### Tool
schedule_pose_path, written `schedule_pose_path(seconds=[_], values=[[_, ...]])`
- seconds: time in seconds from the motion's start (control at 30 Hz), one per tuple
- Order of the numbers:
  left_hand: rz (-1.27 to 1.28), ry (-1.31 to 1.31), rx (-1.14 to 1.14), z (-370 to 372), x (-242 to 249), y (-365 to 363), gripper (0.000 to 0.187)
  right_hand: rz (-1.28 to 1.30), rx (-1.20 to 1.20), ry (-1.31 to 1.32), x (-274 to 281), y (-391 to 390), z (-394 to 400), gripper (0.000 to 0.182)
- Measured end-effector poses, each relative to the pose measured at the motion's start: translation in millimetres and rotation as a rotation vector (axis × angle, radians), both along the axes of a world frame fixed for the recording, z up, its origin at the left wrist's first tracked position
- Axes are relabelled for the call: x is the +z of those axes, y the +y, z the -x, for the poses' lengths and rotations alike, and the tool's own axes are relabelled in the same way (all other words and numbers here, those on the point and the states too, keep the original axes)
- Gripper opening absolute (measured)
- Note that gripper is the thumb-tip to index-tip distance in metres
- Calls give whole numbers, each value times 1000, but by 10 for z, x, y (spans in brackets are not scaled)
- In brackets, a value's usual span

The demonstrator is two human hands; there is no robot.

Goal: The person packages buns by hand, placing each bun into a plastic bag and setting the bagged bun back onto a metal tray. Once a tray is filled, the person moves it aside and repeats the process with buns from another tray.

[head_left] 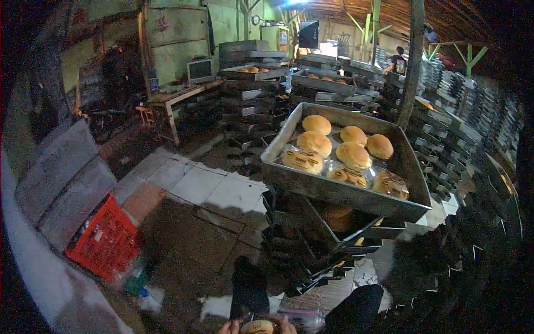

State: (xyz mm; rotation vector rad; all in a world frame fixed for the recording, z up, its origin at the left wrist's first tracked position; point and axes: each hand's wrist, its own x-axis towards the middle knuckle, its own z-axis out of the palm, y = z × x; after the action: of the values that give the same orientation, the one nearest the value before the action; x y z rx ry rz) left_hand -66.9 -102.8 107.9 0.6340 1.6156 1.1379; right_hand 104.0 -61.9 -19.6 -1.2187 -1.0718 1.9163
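Head view | bun [257, 327] pinched between left hand [227, 328] and right hand [288, 326] at bottom edge, mostly cropped | top tray [345, 195] perched skewed on leaning stack [311, 245] | wrapped buns could get dumped if stack's bumped

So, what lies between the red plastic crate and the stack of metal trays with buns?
In the head view, only bare tiled floor lies between the red plastic crate and the tray stack.
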Motion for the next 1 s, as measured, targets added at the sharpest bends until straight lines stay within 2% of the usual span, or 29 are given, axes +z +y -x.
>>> schedule_pose_path(seconds=[0.03, 0.07, 0.1, 0.13, 0.17, 0.2, 0.27, 0.3, 0.37, 0.47, 0.5, 0.53, 0.57, 0.6, 0.63, 0.7, 0.73, 0.77, 0.8, 0.83, 0.87, 0.9, 0.93, 0.97, 1.0], values=[[126, 173, 188, -84, 237, -42, 32, 28, -119, -32, 302, -49, 151, 46], [62, 215, 146, -20, -368, -49, 29, 66, -239, -72, 619, -110, 269, 44], [-4, 256, 106, 43, -964, -55, 27, 85, -235, -82, 748, -88, 269, 44], [-70, 296, 67, 106, -1550, -58, 26, -230, -155, -313, 850, -32, 269, 40], [-213, 419, -3, 70, -867, 45, 22, -553, -71, -535, 914, 15, 275, 36], [-210, 420, -10, 107, -523, 58, 22, -358, -140, -436, 925, 37, 281, 29], [-482, 457, 2, 103, -22, 138, 17, -354, -81, -358, 1598, 132, 156, 23], [-520, 340, 40, 28, 342, 119, 16, -351, -85, -366, 1639, 153, 112, 23], [-526, 388, 8, 23, -90, 153, 17, -750, -34, -439, 1663, 117, 82, 18], [-539, 473, -74, 120, -74, 209, 19, -612, -18, -388, 1524, 178, 114, 16], [-760, 668, -43, 146, 37, 289, 19, -778, -37, -434, 1725, 178, 86, 16], [-963, 860, -10, 147, 174, 280, 18, -791, -30, -428, 1617, 257, 42, 16], [-872, 802, -39, 127, 506, 252, 23, -580, -9, -217, 1434, 294, 15, 18], [-873, 810, -39, 176, 473, 327, 23, -371, 8, -9, 1255, 309, -11, 20], [-647, 558, -34, 255, 347, 473, 30, -1216, -25, -498, 1783, 543, 113, 11], [-327, 300, -1, 337, 364, 780, 37, -1282, -118, -450, 1409, 1037, 342, 17], [-236, 294, 27, 347, 482, 954, 31, -1165, -40, -436, 1505, 1233, 419, 21], [-228, 293, 12, 355, 377, 957, 31, -1028, -219, -402, 1786, 1268, 473, 20], [-234, 225, 218, 387, 245, 964, 29, -1043, -239, -424, 1820, 1307, 413, 21], [-251, 155, 425, 414, 133, 976, 27, -972, -293, -342, 1602, 1243, 410, 21], [-304, -153, 388, 393, -24, 880, 26, -897, -344, -259, 1267, 1089, 412, 22], [-97, -190, 584, 405, -557, 813, 18, -851, -209, -544, 1160, 920, 286, 24], [-221, -356, 437, 528, -1087, 582, 16, -469, 26, -681, 1050, 791, 198, 26], [4, -46, 443, 206, -572, 338, 30, -465, 27, -471, 626, 635, 124, 29], [131, -46, 284, 374, -919, 202, 35, -458, 23, -468, 549, 530, 122, 29]])
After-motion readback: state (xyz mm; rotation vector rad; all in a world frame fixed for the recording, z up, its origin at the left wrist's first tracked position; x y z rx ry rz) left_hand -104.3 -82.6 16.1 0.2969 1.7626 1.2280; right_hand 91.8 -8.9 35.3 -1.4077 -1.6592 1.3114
